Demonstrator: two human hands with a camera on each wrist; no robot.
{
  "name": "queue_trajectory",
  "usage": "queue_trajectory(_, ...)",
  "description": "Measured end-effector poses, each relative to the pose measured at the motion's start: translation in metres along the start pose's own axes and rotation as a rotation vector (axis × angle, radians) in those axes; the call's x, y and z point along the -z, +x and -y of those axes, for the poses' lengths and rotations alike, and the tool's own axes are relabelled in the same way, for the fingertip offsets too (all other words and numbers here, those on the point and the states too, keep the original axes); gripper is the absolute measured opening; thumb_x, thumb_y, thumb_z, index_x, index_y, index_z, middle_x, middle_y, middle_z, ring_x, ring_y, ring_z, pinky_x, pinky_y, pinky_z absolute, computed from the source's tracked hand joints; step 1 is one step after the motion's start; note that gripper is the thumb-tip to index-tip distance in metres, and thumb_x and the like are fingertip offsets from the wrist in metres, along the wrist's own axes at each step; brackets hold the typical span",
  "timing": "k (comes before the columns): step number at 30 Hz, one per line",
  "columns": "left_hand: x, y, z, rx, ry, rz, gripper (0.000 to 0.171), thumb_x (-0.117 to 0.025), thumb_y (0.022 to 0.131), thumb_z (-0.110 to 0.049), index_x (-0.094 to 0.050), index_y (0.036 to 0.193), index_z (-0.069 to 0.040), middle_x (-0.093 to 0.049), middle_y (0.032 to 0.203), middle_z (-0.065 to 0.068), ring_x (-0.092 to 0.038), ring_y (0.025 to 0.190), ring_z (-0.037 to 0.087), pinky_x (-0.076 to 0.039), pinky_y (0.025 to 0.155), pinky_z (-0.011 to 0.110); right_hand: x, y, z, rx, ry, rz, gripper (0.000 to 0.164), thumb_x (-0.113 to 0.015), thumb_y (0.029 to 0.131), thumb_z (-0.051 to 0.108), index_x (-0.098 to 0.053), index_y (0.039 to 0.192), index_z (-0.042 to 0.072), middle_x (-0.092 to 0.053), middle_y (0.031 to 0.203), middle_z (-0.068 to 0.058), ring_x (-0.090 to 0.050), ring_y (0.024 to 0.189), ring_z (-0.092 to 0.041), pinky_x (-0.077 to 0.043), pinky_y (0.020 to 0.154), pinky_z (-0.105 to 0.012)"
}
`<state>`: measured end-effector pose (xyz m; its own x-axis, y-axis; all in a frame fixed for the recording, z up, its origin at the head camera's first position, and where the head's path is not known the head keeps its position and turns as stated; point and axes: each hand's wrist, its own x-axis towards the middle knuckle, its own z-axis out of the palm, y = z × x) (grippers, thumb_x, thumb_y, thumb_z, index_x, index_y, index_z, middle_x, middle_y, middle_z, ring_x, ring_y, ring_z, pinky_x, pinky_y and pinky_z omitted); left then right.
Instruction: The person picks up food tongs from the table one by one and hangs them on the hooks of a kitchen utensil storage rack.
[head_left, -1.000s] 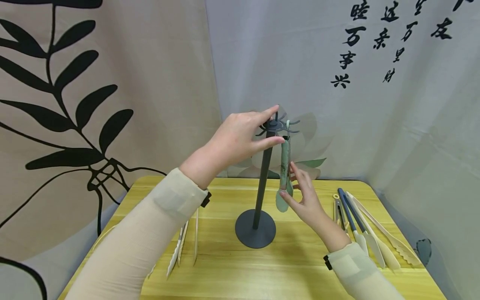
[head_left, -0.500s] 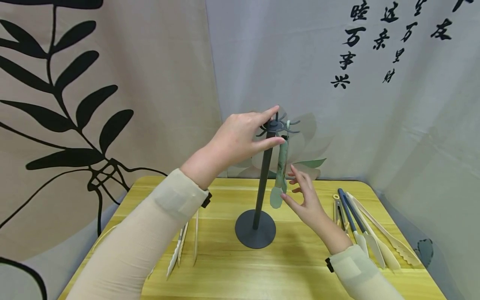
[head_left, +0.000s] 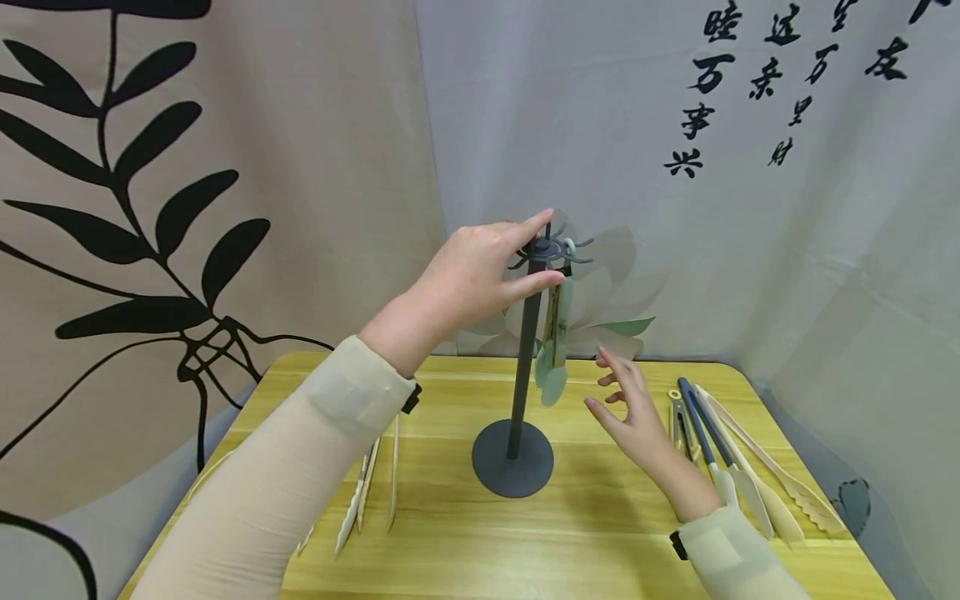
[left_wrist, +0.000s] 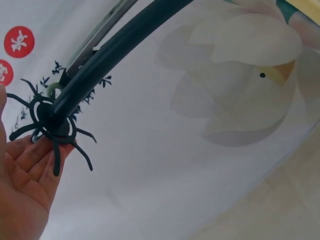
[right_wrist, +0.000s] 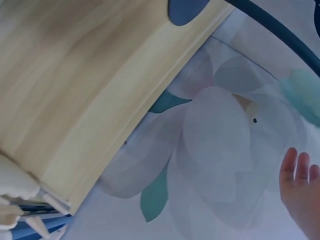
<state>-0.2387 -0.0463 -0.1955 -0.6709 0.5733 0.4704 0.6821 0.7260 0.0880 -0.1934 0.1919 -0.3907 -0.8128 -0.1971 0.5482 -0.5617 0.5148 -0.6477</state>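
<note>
Mint-green tongs [head_left: 559,333] hang by their end loop from a hook of a dark grey utensil stand [head_left: 522,358], to the right of its pole. My left hand [head_left: 480,271] is at the stand's top, with index finger and thumb stretched out along either side of the hooks. In the left wrist view, the fingers of that hand [left_wrist: 30,175] lie fairly straight against the ring of hooks [left_wrist: 47,120]. Right of the tongs and apart from them, my right hand [head_left: 630,417] holds nothing, its fingers loosely bent and spread from the thumb.
On the table's [head_left: 465,550] right lie blue-handled utensils [head_left: 705,425], cream tongs [head_left: 780,467] and a smaller pair with a ring end [head_left: 675,408]. Several pale utensils [head_left: 360,492] lie left, partly behind my left sleeve [head_left: 300,467]. A printed curtain [head_left: 562,125] hangs behind.
My right hand has come off the tongs and moved to the right. The tongs have swung toward the pole and turned on their hook. My left hand stays at the stand's top.
</note>
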Motion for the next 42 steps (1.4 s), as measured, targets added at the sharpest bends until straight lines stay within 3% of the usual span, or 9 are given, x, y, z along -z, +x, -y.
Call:
queue_trajectory(7, 0.001, 0.001, 0.001, -0.008, 0.008, 0.015, 0.074, -0.055, 0.088, -0.056, -0.031, 0.149, -0.022, -0.062, 0.126, 0.002, -0.06, 0.111, 0.018, -0.047, 0.096, 0.034, 0.005, -0.01, -0.017, -0.034, -0.038, 0.025, 0.067, -0.062, 0.087, -0.005, -0.032, 0.146, 0.001, -0.041, 0.129, -0.025, -0.046, 0.098, -0.025, -0.047, 0.073, -0.033)
queue_trajectory(12, 0.002, 0.001, 0.001, -0.005, 0.011, 0.028, 0.074, -0.054, 0.088, -0.057, -0.03, 0.15, -0.022, -0.061, 0.128, 0.002, -0.059, 0.114, 0.019, -0.046, 0.098, 0.035, 0.007, -0.02, -0.051, -0.083, -0.052, 0.049, 0.069, -0.063, 0.089, 0.002, -0.029, 0.149, 0.011, -0.04, 0.132, -0.018, -0.045, 0.099, -0.019, -0.047, 0.073, -0.031)
queue_trajectory(17, 0.002, 0.003, 0.001, -0.009, -0.016, 0.042, 0.074, -0.055, 0.089, -0.055, -0.029, 0.15, -0.021, -0.06, 0.126, 0.002, -0.054, 0.12, 0.019, -0.043, 0.101, 0.035, 0.011, -0.029, -0.074, -0.118, -0.045, 0.054, 0.07, -0.063, 0.09, 0.008, -0.028, 0.15, 0.021, -0.04, 0.133, -0.015, -0.046, 0.099, -0.021, -0.048, 0.072, -0.031)
queue_trajectory(22, -0.002, 0.004, 0.003, -0.024, -0.07, 0.045, 0.075, -0.054, 0.09, -0.054, -0.028, 0.15, -0.02, -0.054, 0.133, 0.003, -0.046, 0.126, 0.019, -0.038, 0.106, 0.034, 0.015, -0.031, -0.066, -0.119, -0.1, 0.03, 0.067, -0.063, 0.089, 0.003, -0.032, 0.148, 0.011, -0.043, 0.128, -0.02, -0.046, 0.095, -0.015, -0.049, 0.069, -0.03)
queue_trajectory(26, -0.007, 0.002, 0.005, -0.029, -0.093, 0.034, 0.075, -0.048, 0.09, -0.058, -0.024, 0.151, -0.021, -0.048, 0.138, 0.001, -0.04, 0.129, 0.017, -0.035, 0.108, 0.032, 0.019, -0.032, -0.066, -0.102, -0.103, 0.012, 0.063, -0.063, 0.087, -0.003, -0.036, 0.144, 0.002, -0.045, 0.124, -0.025, -0.047, 0.092, -0.019, -0.049, 0.066, -0.027)
queue_trajectory(32, -0.012, 0.0, 0.008, -0.062, -0.105, -0.029, 0.074, -0.047, 0.091, -0.058, -0.025, 0.151, -0.02, -0.045, 0.136, 0.001, -0.039, 0.127, 0.015, -0.036, 0.107, 0.03, 0.021, -0.04, -0.098, -0.141, -0.16, 0.026, 0.065, -0.062, 0.09, 0.002, -0.033, 0.147, 0.011, -0.045, 0.126, -0.019, -0.046, 0.093, -0.017, -0.046, 0.067, -0.025)
queue_trajectory(37, -0.013, 0.0, 0.009, -0.092, -0.091, -0.051, 0.074, -0.048, 0.092, -0.055, -0.026, 0.151, -0.017, -0.046, 0.136, 0.002, -0.041, 0.127, 0.016, -0.035, 0.108, 0.03, 0.026, -0.046, -0.11, -0.217, -0.217, 0.069, 0.068, -0.063, 0.088, 0.003, -0.031, 0.148, 0.011, -0.044, 0.126, -0.02, -0.049, 0.097, -0.031, -0.047, 0.071, -0.038)
queue_trajectory(42, -0.012, -0.001, 0.011, -0.069, -0.112, 0.006, 0.076, -0.047, 0.092, -0.057, -0.021, 0.152, -0.021, -0.048, 0.139, 0.001, -0.043, 0.13, 0.016, -0.035, 0.109, 0.031, 0.034, -0.051, -0.117, -0.37, -0.32, 0.181, 0.074, -0.063, 0.088, 0.009, -0.023, 0.15, 0.007, -0.036, 0.132, -0.029, -0.042, 0.112, -0.047, -0.043, 0.081, -0.059)
